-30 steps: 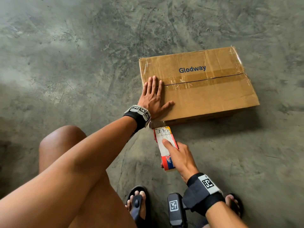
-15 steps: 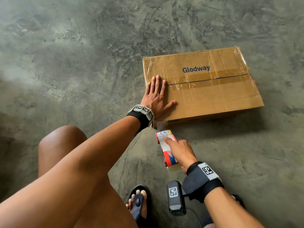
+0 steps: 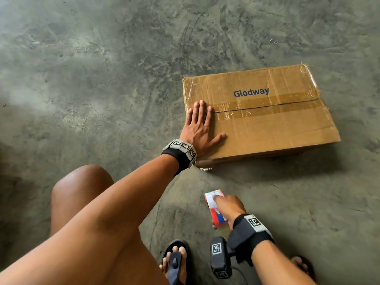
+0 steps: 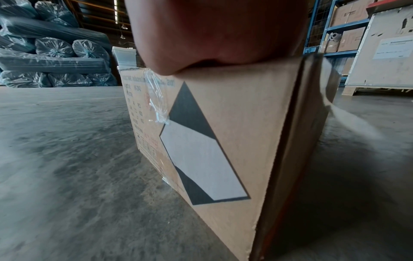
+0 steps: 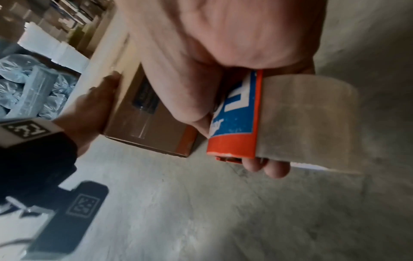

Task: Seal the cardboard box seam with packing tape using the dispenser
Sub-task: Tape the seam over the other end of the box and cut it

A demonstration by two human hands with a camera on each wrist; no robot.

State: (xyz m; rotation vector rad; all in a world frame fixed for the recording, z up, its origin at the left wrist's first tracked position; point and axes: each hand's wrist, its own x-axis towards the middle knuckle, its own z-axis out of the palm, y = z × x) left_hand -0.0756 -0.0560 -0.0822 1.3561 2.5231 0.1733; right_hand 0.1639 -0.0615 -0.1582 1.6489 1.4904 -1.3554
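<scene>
A brown cardboard box [image 3: 265, 128] marked "Glodway" lies on the concrete floor, its top seam [image 3: 267, 106] covered by clear tape. My left hand [image 3: 200, 128] lies flat on the box's near left corner, fingers straight, fingertips at the seam's left end. In the left wrist view the palm [image 4: 214, 35] presses on the box's [image 4: 223, 141] top edge. My right hand [image 3: 228, 208] grips a red, white and blue tape dispenser [image 3: 214, 208] near my feet, well clear of the box. The right wrist view shows the fingers [image 5: 201, 79] curled round the dispenser [image 5: 236, 120] and its clear tape roll [image 5: 308, 123].
Bare concrete floor [image 3: 102, 79] surrounds the box. My knee [image 3: 82, 192] and sandalled feet [image 3: 174, 262] are at the bottom. Plastic-wrapped bundles [image 4: 51, 58] and blue shelving with cartons [image 4: 344, 33] stand far behind in the left wrist view.
My right hand has pulled the dispenser back from the box's near corner toward my feet. The left hand has stayed flat on the box.
</scene>
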